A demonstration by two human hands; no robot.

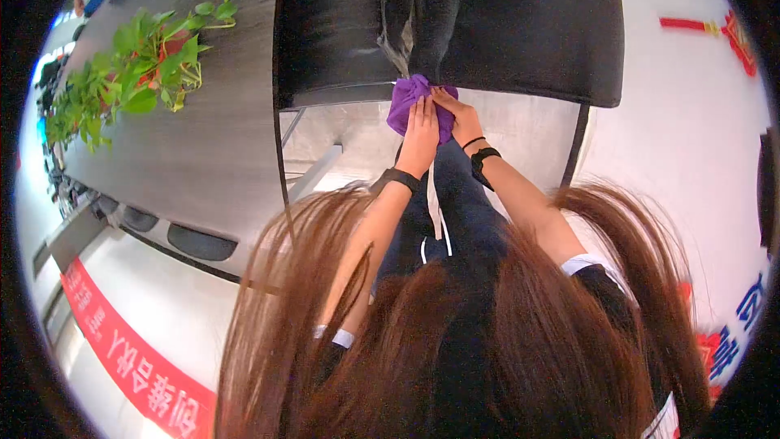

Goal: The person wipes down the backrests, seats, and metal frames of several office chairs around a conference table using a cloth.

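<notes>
A bunched purple cloth (400,106) lies at the front edge of a black padded surface (528,24), which looks wet or streaked near its middle. My left hand (419,140) presses on the cloth from the left with its fingers together. From the right, my right hand (461,118) touches the same cloth, thumb and fingers against its upper right part. Both hands nearly meet over it, and the cloth hides what is under them.
To the left is a dark wooden table (227,130) with a leafy green plant (142,73). A red banner (122,349) with white characters hangs at the lower left. Red ornaments (735,41) are on the white wall at the right. Long hair covers the lower view.
</notes>
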